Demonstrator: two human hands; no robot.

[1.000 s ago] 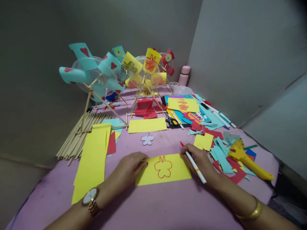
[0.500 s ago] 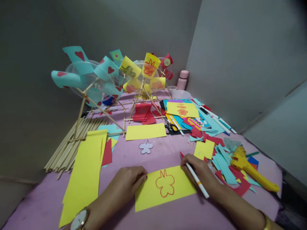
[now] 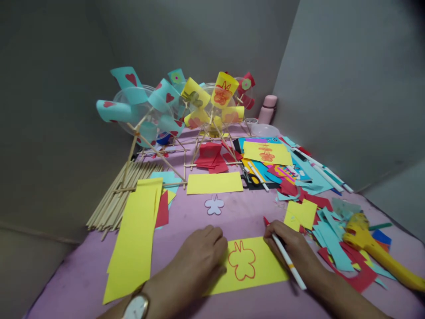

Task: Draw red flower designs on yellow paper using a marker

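Observation:
My right hand [image 3: 288, 243] is closed round a white felt-tip pen [image 3: 288, 262], its red tip pointing up and away from the sheet. Under that hand lies a yellow paper strip [image 3: 265, 266] with a butterfly outline [image 3: 241, 261] drawn in red. My left hand [image 3: 207, 250] rests over the strip's left end, fingers curled together and the thumb near the outline; its grip is partly hidden. Beyond the strip, a pale lilac butterfly cutout [image 3: 214, 205] lies flat on the pink table covering. Behind the cutout is another yellow strip [image 3: 215, 183].
Long yellow strips [image 3: 134, 248] and wooden sticks [image 3: 119, 195] lie left. Paper pinwheels on stick stands [image 3: 136, 99] rise behind. At right are paper scraps [image 3: 335, 243], a yellow glue gun [image 3: 375, 248], pens [image 3: 325, 175] and scissors [image 3: 253, 179]. A pink bottle [image 3: 267, 110] stands by the wall.
The view has swung left, so everything sits further right. My left hand has moved further over the strip's left end, covering more of it. The right hand keeps the pen.

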